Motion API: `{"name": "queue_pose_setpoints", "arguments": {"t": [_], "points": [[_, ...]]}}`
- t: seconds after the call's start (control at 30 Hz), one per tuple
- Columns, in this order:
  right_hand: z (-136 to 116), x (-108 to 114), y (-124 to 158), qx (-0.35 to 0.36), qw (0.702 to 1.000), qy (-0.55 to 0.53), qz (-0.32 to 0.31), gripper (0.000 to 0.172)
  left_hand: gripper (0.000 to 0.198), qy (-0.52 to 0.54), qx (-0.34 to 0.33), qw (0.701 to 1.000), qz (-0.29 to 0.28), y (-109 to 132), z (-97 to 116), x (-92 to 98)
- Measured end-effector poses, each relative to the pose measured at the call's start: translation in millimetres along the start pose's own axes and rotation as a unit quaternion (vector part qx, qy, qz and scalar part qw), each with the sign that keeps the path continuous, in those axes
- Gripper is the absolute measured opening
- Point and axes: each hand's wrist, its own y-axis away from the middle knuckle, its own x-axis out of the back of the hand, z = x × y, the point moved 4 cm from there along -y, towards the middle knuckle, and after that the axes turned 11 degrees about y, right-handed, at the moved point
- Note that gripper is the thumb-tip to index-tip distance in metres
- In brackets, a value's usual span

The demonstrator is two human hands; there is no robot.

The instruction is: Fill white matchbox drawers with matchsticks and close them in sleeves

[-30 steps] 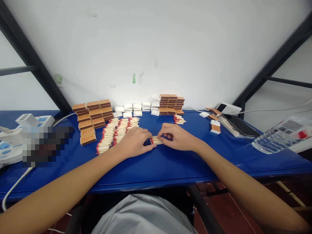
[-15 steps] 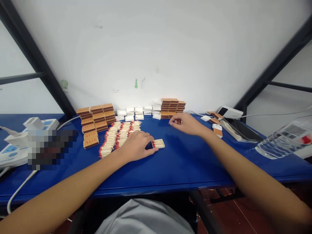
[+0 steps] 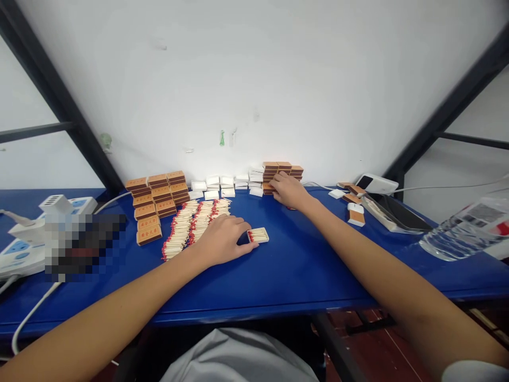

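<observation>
Against left grip (image 3: 223,239), open match tray (image 3: 259,235), right grip (image 3: 289,190) farther off, both holds unclear

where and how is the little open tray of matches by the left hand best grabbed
Probably pinch the white tray by its two long walls near the right end, coming from above and the right. It lies flat with its length running left to right, and the left hand crowds its other end. The open top leaves the matches uncovered, so keep it level.
</observation>
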Motion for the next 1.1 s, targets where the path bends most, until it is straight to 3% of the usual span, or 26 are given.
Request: {"name": "queue_pose_setpoints", "arguments": {"t": [0.63, 0.87, 0.97, 1.1], "points": [[-4, 4, -1, -0.027, 0.999, 0.042, 0.013, 0.030, 0.034, -0.005, -0.007, 1.000, 0.012, 0, -1, 0.3], [-5, 45, 24, -0.006, 0.996, -0.069, 0.061, 0.023, 0.032, -0.019, 0.002, 0.997, 0.073, -3, -18, 17.6], [-15, 60, 45, 0.028, 0.986, -0.166, 0.008, 0.018, 0.030, -0.039, -0.001, 0.994, 0.102, -5, -28, 25.4], [-24, 62, 59, 0.060, 0.960, -0.261, -0.080, 0.018, 0.031, -0.045, -0.025, 0.992, 0.118, -5, -33, 28.0]]}}
